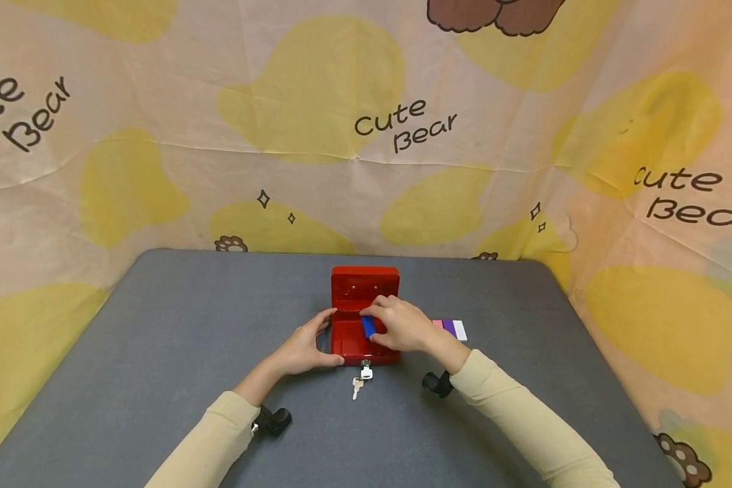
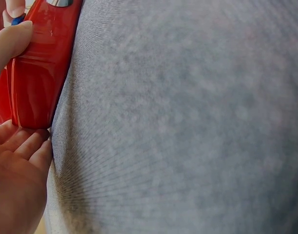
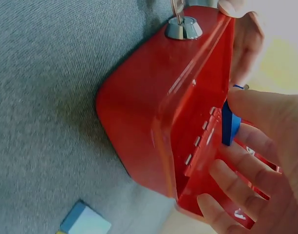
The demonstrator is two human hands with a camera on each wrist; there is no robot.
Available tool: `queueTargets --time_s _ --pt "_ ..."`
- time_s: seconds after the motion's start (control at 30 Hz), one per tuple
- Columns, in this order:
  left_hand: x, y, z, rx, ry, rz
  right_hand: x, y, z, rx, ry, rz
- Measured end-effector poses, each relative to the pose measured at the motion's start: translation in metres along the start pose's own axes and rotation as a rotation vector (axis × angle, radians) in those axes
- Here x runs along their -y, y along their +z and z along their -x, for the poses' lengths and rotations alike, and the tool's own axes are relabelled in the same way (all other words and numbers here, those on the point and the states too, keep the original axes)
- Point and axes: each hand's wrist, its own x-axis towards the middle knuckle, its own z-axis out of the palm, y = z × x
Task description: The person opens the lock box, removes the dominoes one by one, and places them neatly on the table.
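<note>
A red cash box (image 1: 349, 350) stands on the table with its lid (image 1: 364, 273) raised at the back. My left hand (image 1: 301, 348) holds the box at its left end, thumb over the front rim and fingers against the side. My right hand (image 1: 405, 324) is over the open box and pinches a small flat blue block (image 3: 230, 122) between thumb and fingers, tilted inside the opening. Its other fingers (image 3: 232, 180) are spread near the lid. A key (image 1: 367, 372) sits in the front lock, with a second key (image 1: 358, 386) hanging from it.
Pink, purple and white flat pieces (image 1: 459, 330) lie side by side on the grey table (image 1: 219, 298), right of the box and partly behind my right forearm. A patterned cloth (image 1: 317, 88) hangs behind and beside the table. Black wrist mounts (image 1: 274, 421) stick out below both wrists.
</note>
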Motion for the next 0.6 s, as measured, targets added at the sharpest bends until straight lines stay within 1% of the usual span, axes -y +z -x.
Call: queueTargets --time_s 0.17,0.3,0.4,0.6 --pt "0.001 0.001 -0.001 -0.001 0.005 0.005 -0.004 -0.005 0.006 -0.006 0.028 -0.021" --pt "0.001 0.0 -0.001 -0.006 0.012 0.008 -0.009 -0.011 0.012 -0.026 0.031 -0.03" --pt "0.0 0.0 -0.001 -0.006 0.005 0.008 -0.013 -0.015 0.017 -0.037 0.032 -0.028" --pt "-0.001 0.0 0.001 0.001 0.013 0.02 -0.024 -0.02 0.029 -0.048 0.037 -0.031"
